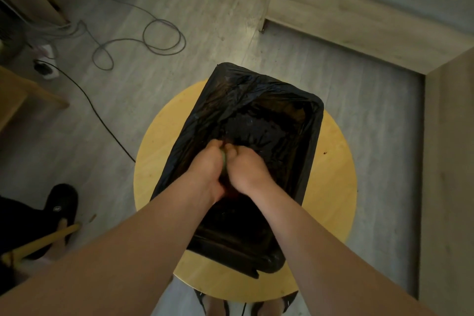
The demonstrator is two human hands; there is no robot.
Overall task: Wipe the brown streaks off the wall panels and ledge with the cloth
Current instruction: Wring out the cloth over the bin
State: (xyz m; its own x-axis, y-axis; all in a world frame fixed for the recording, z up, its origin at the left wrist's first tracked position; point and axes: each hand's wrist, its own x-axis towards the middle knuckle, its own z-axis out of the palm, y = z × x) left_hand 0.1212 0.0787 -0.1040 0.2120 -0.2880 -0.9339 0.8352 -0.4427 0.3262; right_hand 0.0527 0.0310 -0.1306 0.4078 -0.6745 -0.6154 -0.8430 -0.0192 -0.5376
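I am reaching both forearms forward and down into the black-lined basin [315,123], with my wrists close together. My left hand [205,169] and right hand [248,170] are each clenching round the cloth [224,160], backs of the hands up, fists pressing side by side. Only a thin greenish strip of the cloth is showing in the seam between them. That strip is running away from me, roughly along the basin's long side. The rest is hiding inside my grip. The basin is sitting on a round yellow stool [336,161].
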